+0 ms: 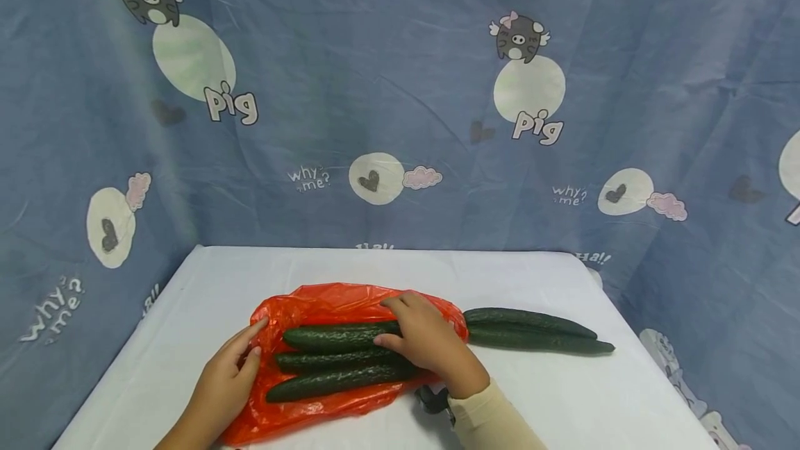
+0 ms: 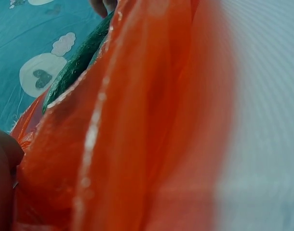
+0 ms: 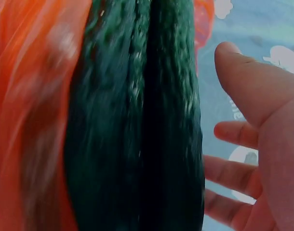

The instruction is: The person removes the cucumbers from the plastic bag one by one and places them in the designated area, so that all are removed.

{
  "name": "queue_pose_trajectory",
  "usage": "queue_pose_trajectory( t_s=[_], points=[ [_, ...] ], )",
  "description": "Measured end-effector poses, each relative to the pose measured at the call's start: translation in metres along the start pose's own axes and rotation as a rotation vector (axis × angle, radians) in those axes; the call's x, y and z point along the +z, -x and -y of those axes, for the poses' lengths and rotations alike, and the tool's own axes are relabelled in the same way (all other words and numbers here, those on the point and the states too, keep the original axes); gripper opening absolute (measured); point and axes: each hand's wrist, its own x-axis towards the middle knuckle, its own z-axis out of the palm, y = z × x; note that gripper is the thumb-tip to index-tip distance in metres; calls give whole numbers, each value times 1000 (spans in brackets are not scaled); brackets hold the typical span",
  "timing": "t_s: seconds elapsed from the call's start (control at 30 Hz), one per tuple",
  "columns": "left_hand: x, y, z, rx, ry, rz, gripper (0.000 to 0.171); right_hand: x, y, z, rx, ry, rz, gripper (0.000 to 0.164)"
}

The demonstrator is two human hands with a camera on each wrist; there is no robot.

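Three dark green cucumbers (image 1: 340, 380) lie side by side on the crumpled red plastic bag (image 1: 337, 297), their left ends showing. My left hand (image 1: 228, 373) is at the bag's left edge, fingers fairly straight, with a gap between thumb and index finger. In the left wrist view, the red bag (image 2: 123, 134) fills the middle and the thumb lies against it. Over the right part of the cucumbers reaches my right hand (image 1: 431, 339). The right wrist view shows its fingers (image 3: 233, 171) spread beside the cucumbers (image 3: 173, 120), none curled round them.
Two more cucumbers (image 1: 537, 341) lie on the white table (image 1: 550, 401), just right of the bag. A dark wrist device (image 1: 431, 400) sits below the right hand. Behind the table hangs a blue patterned cloth (image 1: 400, 89), which also runs along both sides.
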Motion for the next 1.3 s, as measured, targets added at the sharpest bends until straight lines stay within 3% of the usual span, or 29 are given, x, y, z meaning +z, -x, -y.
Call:
queue_pose_trajectory(
  t_s=[0.27, 0.53, 0.93, 1.3],
  points=[
    [2, -3, 0, -20, 11, 9, 53, 13, -12, 11, -69, 89, -13, 74],
    [4, 1, 1, -45, 7, 19, 53, 30, -17, 22, -62, 127, 0, 69],
    [2, 1, 1, -24, -10, 5, 53, 42, -11, 45, 3, 224, -65, 56],
    [1, 0, -2, -38, -7, 17, 54, 53, -10, 47, -60, 240, -155, 40]
  ],
)
